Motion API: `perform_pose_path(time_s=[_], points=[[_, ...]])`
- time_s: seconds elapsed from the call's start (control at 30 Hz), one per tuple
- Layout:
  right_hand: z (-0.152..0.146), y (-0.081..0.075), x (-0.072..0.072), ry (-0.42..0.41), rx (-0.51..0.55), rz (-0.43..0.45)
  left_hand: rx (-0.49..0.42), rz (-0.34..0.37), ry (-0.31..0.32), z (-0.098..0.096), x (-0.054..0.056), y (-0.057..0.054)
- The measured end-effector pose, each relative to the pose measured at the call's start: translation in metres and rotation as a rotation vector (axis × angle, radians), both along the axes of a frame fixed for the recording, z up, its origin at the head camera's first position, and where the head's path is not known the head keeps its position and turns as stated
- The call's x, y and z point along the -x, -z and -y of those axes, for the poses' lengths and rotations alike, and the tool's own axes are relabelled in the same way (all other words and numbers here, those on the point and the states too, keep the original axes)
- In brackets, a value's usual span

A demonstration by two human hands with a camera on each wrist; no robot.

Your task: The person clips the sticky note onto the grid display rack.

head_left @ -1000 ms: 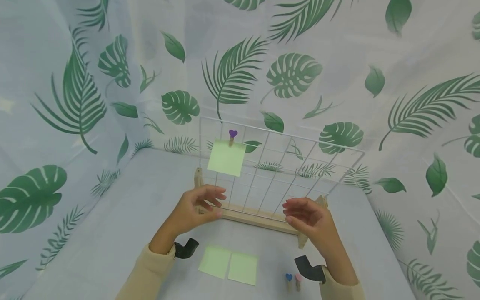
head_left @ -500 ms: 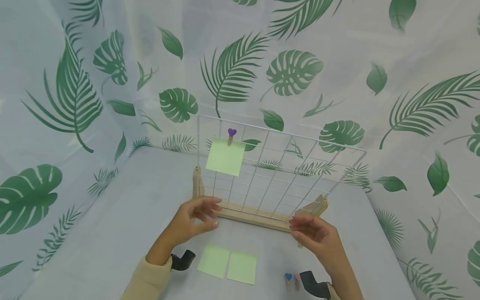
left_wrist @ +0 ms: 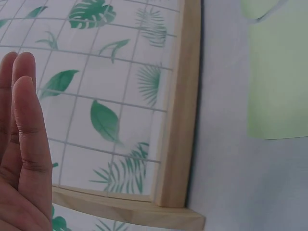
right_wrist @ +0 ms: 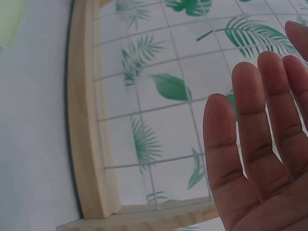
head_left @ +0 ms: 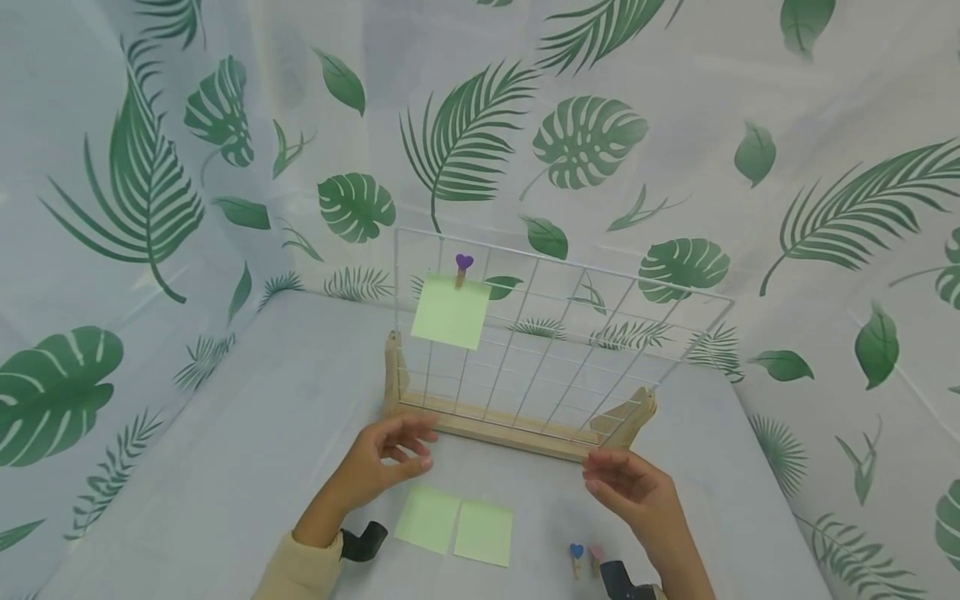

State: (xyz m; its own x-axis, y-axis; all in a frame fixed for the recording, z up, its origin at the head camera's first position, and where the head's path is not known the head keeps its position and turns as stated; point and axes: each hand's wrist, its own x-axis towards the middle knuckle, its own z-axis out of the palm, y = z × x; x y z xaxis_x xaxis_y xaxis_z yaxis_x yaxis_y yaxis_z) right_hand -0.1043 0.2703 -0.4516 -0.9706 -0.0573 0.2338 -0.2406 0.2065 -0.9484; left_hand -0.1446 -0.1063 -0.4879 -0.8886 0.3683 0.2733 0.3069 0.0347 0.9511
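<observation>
Loosely, left hand [head_left: 382, 462] and right hand [head_left: 637, 492] hang empty; frame crops right wrist mount [head_left: 618, 577].

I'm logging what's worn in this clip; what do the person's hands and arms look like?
The left hand and right hand wear no gloves. The left sleeve is plain beige, ending near the wrist; on the right, sleeve fabric barely shows. A black elbow-shaped piece sits at each wrist.

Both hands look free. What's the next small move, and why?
Perhaps lower the left hand to pinch the left loose note: it lies near that hand, which holds nothing, while only one note hangs clipped on the wire grid.
</observation>
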Motion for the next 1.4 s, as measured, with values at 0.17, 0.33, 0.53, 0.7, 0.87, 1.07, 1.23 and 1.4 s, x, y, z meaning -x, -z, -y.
perform_pose_path(time_s=[0.17,0.33,0.53,0.7,0.87,1.07,1.23,1.4], points=[[-0.002,0.009,-0.002,0.058,-0.03,0.054,0.007,0.051,-0.013,0.002,-0.003,0.008],[-0.007,0.017,-0.007,0.068,-0.033,0.112,0.024,0.106,-0.026,0.003,-0.006,0.019],[-0.012,0.027,-0.013,0.08,-0.057,0.227,0.053,0.163,-0.032,0.007,-0.009,0.033],[-0.014,0.038,-0.014,0.119,-0.068,0.322,0.094,0.209,-0.027,0.01,-0.011,0.044],[-0.018,0.05,-0.012,0.154,-0.061,0.387,0.114,0.23,-0.019,0.01,-0.012,0.05],[-0.026,0.061,-0.011,0.051,-0.051,0.39,0.162,0.252,-0.028,0.012,-0.011,0.058],[-0.038,0.071,-0.011,-0.101,-0.065,0.352,0.213,0.252,-0.062,0.012,-0.011,0.062],[-0.045,0.077,-0.01,-0.137,-0.101,0.396,0.237,0.264,-0.069,0.012,-0.013,0.062]])
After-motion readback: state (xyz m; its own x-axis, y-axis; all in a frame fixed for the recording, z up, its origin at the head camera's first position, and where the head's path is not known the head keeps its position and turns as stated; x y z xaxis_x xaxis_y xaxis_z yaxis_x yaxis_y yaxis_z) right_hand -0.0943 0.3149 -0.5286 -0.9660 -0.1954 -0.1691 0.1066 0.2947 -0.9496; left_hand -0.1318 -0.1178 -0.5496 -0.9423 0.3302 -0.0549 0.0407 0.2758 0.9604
